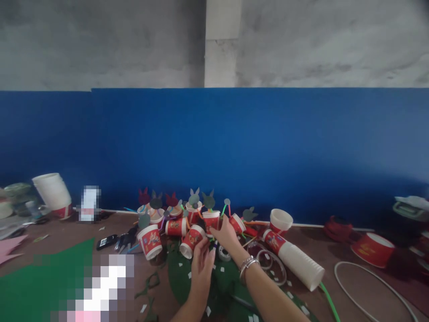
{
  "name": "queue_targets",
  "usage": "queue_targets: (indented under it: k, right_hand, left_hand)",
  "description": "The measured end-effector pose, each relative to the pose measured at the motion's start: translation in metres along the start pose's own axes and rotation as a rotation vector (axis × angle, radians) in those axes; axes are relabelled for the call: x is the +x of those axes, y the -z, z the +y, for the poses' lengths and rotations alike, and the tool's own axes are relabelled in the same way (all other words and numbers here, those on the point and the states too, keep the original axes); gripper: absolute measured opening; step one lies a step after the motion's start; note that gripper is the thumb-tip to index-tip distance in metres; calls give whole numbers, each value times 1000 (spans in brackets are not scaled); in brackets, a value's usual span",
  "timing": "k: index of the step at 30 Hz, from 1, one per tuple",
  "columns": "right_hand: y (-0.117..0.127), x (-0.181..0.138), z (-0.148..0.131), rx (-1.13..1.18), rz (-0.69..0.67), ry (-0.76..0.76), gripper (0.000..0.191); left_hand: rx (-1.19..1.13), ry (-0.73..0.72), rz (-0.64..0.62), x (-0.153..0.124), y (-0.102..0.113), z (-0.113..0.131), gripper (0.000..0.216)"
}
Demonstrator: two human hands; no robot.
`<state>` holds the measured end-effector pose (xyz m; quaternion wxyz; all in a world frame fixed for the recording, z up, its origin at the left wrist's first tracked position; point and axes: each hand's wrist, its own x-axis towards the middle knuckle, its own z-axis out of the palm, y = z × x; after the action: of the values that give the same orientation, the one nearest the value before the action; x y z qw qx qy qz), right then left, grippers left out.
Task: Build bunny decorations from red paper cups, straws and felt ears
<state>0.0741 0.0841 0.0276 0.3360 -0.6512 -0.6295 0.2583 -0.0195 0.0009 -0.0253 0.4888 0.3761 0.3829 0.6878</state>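
My right hand (228, 235) reaches to a red paper cup (210, 219) standing near the wall; its thumb lies across the cup's front and the fingers are at its right side. A grey animal-head cutout (208, 201) rises above that cup. Lower down, my left hand (203, 258) has loosely bent fingers and its thumb apart, with nothing visible between them. Just beyond its fingertips lies a tipped red paper cup (193, 238). Around them are several more decorated cups, among them a tilted one (150, 241) on the left, with coloured stems and paper heads.
A long stack of nested paper cups (298, 261) lies on the right, near a tape roll (224, 253) and a white ring (372, 286). Green paper (67, 277), a black device (106, 242) and scissors (125, 239) lie left. The blue wall (234, 143) bounds the back.
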Motion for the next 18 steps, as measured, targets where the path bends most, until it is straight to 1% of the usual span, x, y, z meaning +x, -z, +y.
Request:
queue_targets:
  k: [4, 10, 18]
  right_hand:
    - [-3, -1, -2, -40, -9, -5, 76]
    - [-5, -4, -6, -69, 6, 10, 74]
    - [-7, -7, -5, -106, 26, 40, 77]
  left_hand:
    - [-13, 6, 8, -1, -2, 2, 49]
    - [-31, 4, 17, -2, -3, 5, 48]
    - [-9, -19, 13, -2, -3, 7, 45]
